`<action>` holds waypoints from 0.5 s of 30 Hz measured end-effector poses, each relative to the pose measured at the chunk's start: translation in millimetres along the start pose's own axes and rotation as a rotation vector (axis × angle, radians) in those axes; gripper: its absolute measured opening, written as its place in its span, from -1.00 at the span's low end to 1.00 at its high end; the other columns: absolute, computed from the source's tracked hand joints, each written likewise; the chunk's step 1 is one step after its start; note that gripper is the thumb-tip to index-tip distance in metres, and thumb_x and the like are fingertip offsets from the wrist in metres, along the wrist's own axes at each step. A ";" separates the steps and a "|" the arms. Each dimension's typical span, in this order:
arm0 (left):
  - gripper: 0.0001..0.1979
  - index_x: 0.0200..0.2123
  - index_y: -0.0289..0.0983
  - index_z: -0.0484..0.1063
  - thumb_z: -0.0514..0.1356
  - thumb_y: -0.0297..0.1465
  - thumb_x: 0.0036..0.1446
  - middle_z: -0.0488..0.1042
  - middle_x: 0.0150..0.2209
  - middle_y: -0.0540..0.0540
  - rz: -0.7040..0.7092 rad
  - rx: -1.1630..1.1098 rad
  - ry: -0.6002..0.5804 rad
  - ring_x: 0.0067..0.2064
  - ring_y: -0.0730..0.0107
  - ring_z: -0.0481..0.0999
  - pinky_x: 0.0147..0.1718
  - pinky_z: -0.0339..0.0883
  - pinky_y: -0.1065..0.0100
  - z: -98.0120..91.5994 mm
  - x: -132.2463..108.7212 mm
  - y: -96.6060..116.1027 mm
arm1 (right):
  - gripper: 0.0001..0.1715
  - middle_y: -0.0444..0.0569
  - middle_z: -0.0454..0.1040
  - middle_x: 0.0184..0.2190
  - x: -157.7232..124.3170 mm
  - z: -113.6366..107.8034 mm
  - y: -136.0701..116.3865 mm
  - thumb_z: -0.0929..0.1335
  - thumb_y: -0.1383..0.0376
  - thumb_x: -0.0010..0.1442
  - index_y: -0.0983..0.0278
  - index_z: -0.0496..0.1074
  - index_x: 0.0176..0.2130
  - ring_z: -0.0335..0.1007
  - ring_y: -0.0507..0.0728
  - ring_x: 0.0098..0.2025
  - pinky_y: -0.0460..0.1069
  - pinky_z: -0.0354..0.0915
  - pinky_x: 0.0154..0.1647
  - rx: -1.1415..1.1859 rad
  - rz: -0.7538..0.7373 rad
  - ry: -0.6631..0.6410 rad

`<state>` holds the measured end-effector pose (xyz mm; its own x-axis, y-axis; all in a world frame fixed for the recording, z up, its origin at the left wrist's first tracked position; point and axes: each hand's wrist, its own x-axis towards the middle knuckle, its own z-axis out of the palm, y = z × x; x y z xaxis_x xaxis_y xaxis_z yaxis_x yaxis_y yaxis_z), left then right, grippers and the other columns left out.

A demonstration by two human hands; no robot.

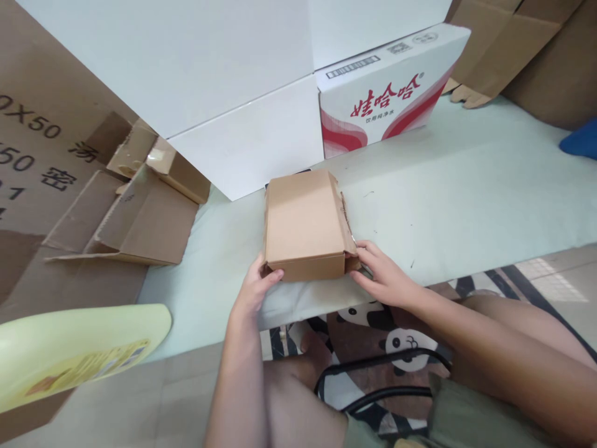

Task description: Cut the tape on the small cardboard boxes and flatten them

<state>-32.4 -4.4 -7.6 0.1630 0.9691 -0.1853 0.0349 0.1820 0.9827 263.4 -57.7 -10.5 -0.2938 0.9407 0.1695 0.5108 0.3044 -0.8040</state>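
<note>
A small closed brown cardboard box (305, 224) lies on a pale green sheet (466, 186) spread over the floor, just in front of me. My left hand (255, 287) grips the box's near left corner, thumb on the front face and fingers curled round the side. My right hand (382, 277) rests at the near right corner, fingers pressed against the torn side flap. Both hands touch the box.
Large white boxes (224, 81) stand behind the small box, with a red-and-white printed carton (387, 93) to their right. Flattened brown cardboard (135, 211) lies at left. A yellow-green plastic object (69, 348) is at lower left. My knees and a panda-patterned mat (373, 336) are below.
</note>
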 end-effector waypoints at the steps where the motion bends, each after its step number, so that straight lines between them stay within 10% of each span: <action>1: -0.32 0.03 -0.26 0.49 0.47 -0.19 -0.22 0.56 0.00 -0.22 -0.002 -0.002 -0.002 0.06 -0.03 0.50 -0.03 0.35 0.18 0.4 -0.1 0.8 | -0.71 0.14 0.33 -0.01 0.1 0.0 0.0 0.26 0.36 0.23 0.19 0.33 -0.03 0.36 0.30 0.05 0.26 0.36 0.07 -0.001 -0.003 0.001; 15: -0.30 0.05 -0.26 0.48 0.47 -0.18 -0.20 0.56 0.03 -0.22 0.003 -0.010 -0.015 0.07 -0.01 0.50 0.00 0.33 0.19 -0.9 0.4 -1.9 | -0.71 0.14 0.32 0.01 -0.5 0.9 2.1 0.27 0.36 0.23 0.20 0.34 -0.03 0.35 0.30 0.07 0.26 0.35 0.09 0.002 -0.005 0.008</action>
<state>-33.3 -4.3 -9.5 0.1782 0.9670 -0.1820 0.0242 0.1806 0.9833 263.8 -57.7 -12.8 -0.2900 0.9404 0.1776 0.5081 0.3086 -0.8041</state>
